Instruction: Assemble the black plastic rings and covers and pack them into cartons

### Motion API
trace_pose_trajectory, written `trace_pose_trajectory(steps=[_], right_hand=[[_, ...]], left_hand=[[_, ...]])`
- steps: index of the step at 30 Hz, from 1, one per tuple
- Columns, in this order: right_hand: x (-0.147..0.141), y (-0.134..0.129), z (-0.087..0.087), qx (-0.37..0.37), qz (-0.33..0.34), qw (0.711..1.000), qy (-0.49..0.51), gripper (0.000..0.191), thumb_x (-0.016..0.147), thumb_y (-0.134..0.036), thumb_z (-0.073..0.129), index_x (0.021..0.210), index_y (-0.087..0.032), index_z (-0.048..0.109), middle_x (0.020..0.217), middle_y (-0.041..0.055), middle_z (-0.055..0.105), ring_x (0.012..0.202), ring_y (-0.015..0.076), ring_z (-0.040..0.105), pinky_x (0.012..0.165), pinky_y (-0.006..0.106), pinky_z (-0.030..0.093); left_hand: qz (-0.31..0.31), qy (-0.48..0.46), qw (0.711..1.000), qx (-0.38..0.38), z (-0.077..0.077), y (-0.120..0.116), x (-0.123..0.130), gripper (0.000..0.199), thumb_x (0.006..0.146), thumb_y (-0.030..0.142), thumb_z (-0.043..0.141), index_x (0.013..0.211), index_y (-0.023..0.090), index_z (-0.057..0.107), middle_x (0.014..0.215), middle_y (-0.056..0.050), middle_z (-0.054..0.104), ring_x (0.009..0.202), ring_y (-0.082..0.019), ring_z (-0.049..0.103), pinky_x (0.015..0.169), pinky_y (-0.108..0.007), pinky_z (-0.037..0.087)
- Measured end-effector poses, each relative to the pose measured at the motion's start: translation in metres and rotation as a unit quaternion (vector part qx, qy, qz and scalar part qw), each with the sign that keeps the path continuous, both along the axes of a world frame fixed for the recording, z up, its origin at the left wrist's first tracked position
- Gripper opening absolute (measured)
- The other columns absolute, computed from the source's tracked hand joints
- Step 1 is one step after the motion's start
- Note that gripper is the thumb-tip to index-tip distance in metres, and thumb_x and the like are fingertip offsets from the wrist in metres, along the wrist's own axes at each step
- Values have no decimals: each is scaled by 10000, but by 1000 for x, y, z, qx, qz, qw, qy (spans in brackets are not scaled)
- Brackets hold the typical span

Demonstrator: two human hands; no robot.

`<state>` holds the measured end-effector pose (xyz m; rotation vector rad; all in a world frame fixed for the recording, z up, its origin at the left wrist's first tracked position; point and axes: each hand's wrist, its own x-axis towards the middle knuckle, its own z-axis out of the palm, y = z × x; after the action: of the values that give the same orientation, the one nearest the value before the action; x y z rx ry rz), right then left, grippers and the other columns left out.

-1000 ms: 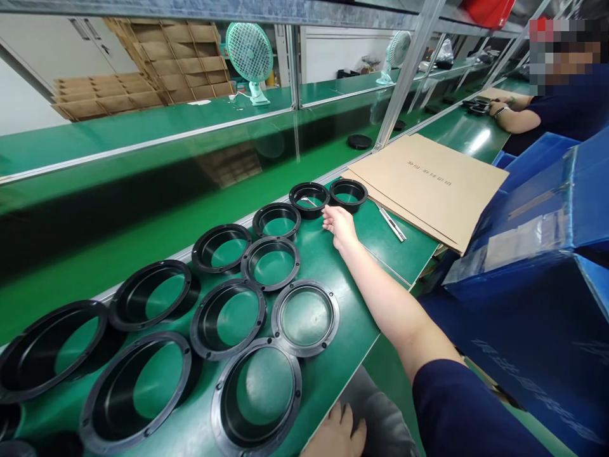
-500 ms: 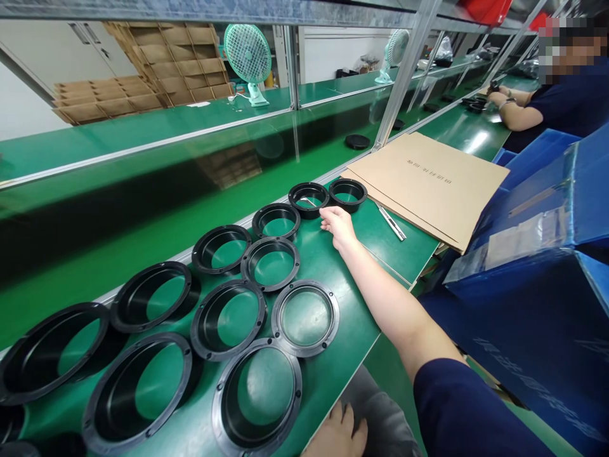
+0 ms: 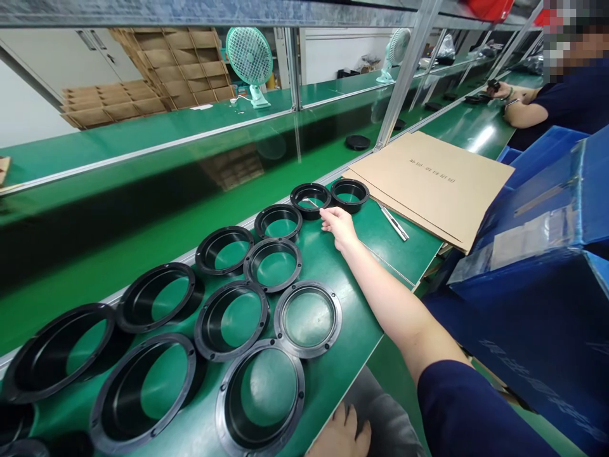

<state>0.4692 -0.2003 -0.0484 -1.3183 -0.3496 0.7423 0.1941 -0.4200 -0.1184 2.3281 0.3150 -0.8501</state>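
Note:
My right hand is stretched out over the bench, its fingertips pinched together at the near edge of a black flanged ring. Whether anything small sits in that pinch I cannot make out. A thin pale line shows through this ring's opening. Another black ring stands just right of it, beyond my hand. Low in the view, my left hand lies on my grey-clad leg with its fingers apart. More black rings, several of them, stand in rows to the left, including a flatter-looking one nearest my forearm.
A utility knife lies beside stacked cardboard sheets. Blue boxes stand at the right. A metal post rises behind the bench. Green fans stand on the far shelf. Another person works at the far right.
The whole view has shifted slightly right. My hands keep their places and poses. At the far right, the other person's hands have moved a little.

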Motion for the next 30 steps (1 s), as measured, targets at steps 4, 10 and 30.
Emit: trace_pose_trajectory(steps=[4, 10, 30], right_hand=[[0, 0, 0, 1, -2, 1000, -1, 179, 759, -247, 809, 743, -171, 649, 636, -39, 607, 555, 78, 546, 510, 200, 482], [1, 0, -2, 11, 3, 1000, 0, 174, 746, -263, 802, 755, -171, 655, 631, -45, 603, 559, 74, 543, 520, 198, 479], [0, 1, -5, 50, -8, 999, -3, 369, 643, -434, 892, 754, -176, 653, 645, -42, 604, 579, 80, 524, 547, 229, 469]], left_hand=[[27, 68, 996, -57, 16, 4, 8, 524, 1032, 261, 342, 1528, 233, 510, 1590, -179, 416, 1521, -358, 343, 1246, -580, 265], [21, 70, 996, -52, 24, 6, 10, 519, 1048, 264, 324, 1535, 227, 501, 1593, -184, 408, 1527, -347, 335, 1249, -563, 263], [-12, -19, 999, -37, -24, -5, -14, 533, 1069, 327, 272, 1538, 212, 497, 1564, -240, 443, 1496, -408, 379, 1195, -647, 322]])
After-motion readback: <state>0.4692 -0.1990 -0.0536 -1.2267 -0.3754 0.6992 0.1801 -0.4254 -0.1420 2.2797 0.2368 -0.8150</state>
